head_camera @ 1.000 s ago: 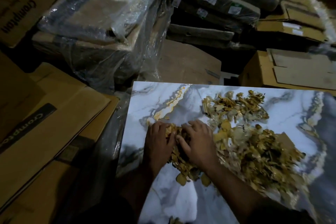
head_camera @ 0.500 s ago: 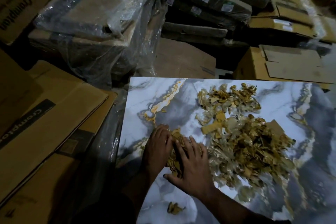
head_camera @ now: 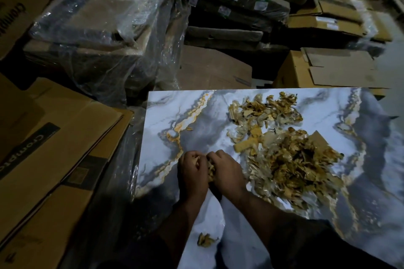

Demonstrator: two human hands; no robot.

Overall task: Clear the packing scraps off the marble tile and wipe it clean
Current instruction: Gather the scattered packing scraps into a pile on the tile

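Note:
A white, grey and gold marble tile lies flat in front of me. A big heap of yellow-brown packing scraps covers its middle and right side. My left hand and my right hand are pressed together near the tile's left part, fingers curled round a clump of scraps squeezed between them. One small loose scrap lies on the tile close to me, between my forearms.
Flattened cardboard boxes lie to the left of the tile. Plastic-wrapped stacks stand behind at the left, dark packed bundles at the back, and more cardboard cartons at the back right.
My hands lay flat, raking scraps together on the tile; now their fingers have curled in and they grip a clump between them. One small scrap was left behind near me.

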